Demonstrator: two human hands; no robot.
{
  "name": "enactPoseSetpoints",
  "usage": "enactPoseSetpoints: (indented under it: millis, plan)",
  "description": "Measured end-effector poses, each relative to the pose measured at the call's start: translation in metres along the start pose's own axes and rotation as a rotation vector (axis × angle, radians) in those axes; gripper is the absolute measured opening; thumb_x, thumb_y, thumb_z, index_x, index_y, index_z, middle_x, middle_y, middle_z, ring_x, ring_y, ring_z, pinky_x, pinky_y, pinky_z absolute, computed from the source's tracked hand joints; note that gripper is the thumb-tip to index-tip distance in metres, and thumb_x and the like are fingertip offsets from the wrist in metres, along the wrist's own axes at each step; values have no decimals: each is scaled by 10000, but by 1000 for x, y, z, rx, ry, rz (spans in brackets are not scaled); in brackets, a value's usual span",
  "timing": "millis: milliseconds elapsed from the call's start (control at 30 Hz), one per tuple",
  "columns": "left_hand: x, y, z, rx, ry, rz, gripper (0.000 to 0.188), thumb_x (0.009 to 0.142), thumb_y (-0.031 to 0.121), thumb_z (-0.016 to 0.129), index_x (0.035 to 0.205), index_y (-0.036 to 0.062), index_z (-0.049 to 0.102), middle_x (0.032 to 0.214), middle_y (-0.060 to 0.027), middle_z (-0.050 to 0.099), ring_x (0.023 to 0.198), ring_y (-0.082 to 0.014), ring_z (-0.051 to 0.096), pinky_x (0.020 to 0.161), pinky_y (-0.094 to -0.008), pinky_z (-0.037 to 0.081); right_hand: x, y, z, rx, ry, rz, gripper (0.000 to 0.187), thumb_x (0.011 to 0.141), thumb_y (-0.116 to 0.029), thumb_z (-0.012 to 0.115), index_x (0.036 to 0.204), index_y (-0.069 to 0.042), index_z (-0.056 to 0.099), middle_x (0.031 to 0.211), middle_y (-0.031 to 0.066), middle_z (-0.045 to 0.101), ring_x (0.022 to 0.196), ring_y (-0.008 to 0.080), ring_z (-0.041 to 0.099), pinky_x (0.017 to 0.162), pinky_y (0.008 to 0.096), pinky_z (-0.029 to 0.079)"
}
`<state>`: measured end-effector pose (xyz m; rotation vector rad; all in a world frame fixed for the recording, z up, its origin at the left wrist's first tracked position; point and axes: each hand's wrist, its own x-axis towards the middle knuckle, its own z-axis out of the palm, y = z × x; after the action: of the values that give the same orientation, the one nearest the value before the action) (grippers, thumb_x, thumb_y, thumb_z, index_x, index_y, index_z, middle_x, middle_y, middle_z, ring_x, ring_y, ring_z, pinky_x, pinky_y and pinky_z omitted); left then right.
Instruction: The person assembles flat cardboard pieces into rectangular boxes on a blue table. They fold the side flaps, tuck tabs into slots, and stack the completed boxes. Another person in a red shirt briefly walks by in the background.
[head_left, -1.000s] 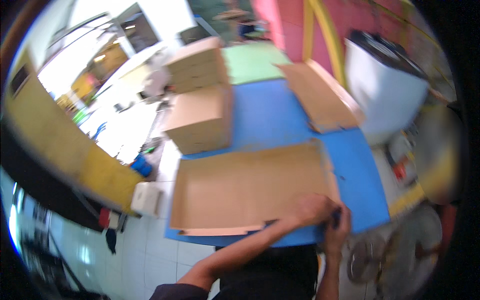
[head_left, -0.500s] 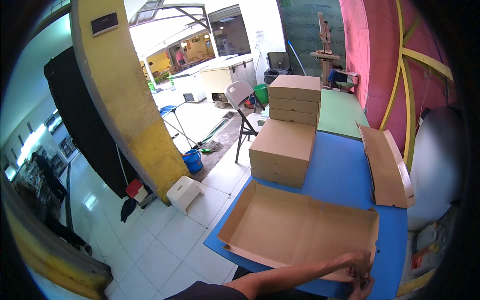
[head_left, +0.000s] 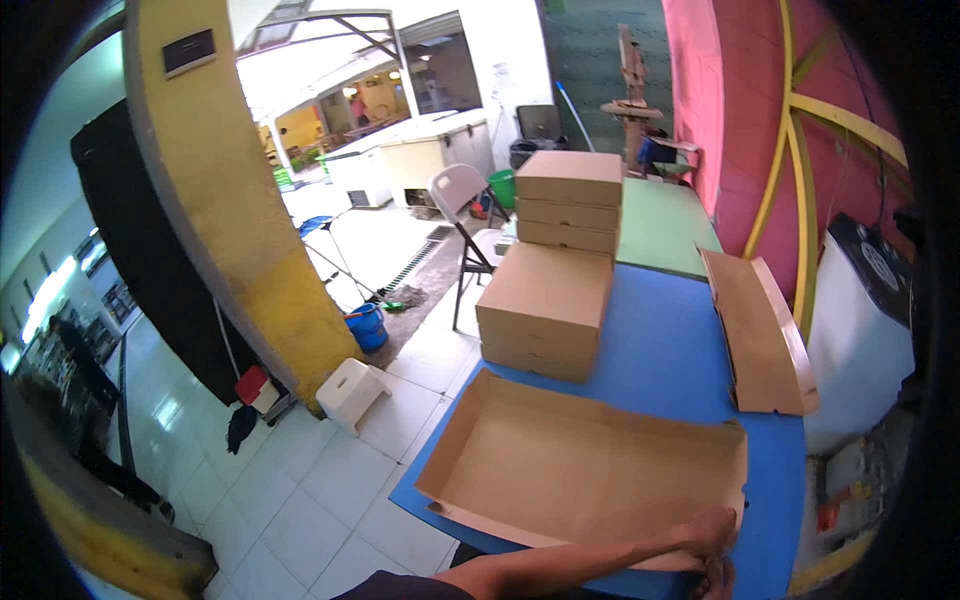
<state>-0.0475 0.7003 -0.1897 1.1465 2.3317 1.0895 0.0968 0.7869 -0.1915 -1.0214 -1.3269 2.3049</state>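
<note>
A shallow brown cardboard box [head_left: 570,465] lies spread on the blue table [head_left: 655,335], its far and left walls standing up. My left arm reaches across its near edge, and my left hand [head_left: 708,530] is closed on the box's near right corner. Just below, my right hand [head_left: 716,578] pinches at the same corner. Both hands partly cover the cardboard there, so the exact fold between the fingers is hidden.
Closed brown boxes [head_left: 548,300] are stacked at the table's far left. A folded cardboard sheet [head_left: 760,335] lies along the right side. A green table [head_left: 660,225] adjoins beyond. On the floor to the left are a white stool [head_left: 350,392] and a blue bucket [head_left: 367,327].
The box's bottom has flattened, and its middle crease and far wall look straighter. Both hands remain at the near right corner, with the fingers slightly shifted. The whole view has shifted a little.
</note>
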Motion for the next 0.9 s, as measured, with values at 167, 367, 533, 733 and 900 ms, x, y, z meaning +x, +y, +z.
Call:
enactPoseSetpoints:
  millis: [167, 367, 533, 733, 900]
  plan:
    - [-10, -1, 2, -47, 47, 40, 172, 763, 240, 746, 825, 80, 749, 771, -150, 707, 694, -322, 682, 654, -444, 525, -3, -1, 3, -40, -37, -62, 432, 886, -112, 729, 1265, -12, 549, 837, 9, 591, 663, 61, 544, 526, 190, 418]
    - [-17, -8, -3, -101, -20, -14, 209, 861, 283, 711, 912, 83, 745, 896, -126, 725, 805, -295, 683, 749, -421, 533, -7, 1, 14, -88, 104, -128, 384, 841, -45, 739, 1194, -17, 589, 754, 8, 584, 587, 72, 498, 511, 216, 406]
    - [-30, -11, -15, -175, -62, -72, 293, 877, 353, 735, 976, 77, 754, 873, -112, 737, 806, -248, 693, 738, -377, 540, -9, 1, 23, -131, 64, -164, 460, 828, -72, 797, 1214, 5, 559, 789, 41, 619, 615, 124, 542, 542, 262, 429]
    - [-37, -3, -32, -113, -49, -97, 320, 863, 367, 753, 985, 71, 767, 865, -99, 743, 775, -223, 690, 726, -366, 538, -10, -4, 25, -117, -26, -135, 509, 829, -75, 809, 1243, 37, 535, 777, 47, 620, 655, 136, 599, 552, 274, 482]
    - [-41, -3, -29, -317, -92, -194, 231, 862, 255, 762, 958, 45, 765, 825, -89, 737, 716, -178, 664, 670, -326, 527, -11, -15, 18, -264, -106, -107, 537, 843, -60, 802, 1286, 42, 516, 745, 45, 612, 636, 132, 626, 553, 274, 553]
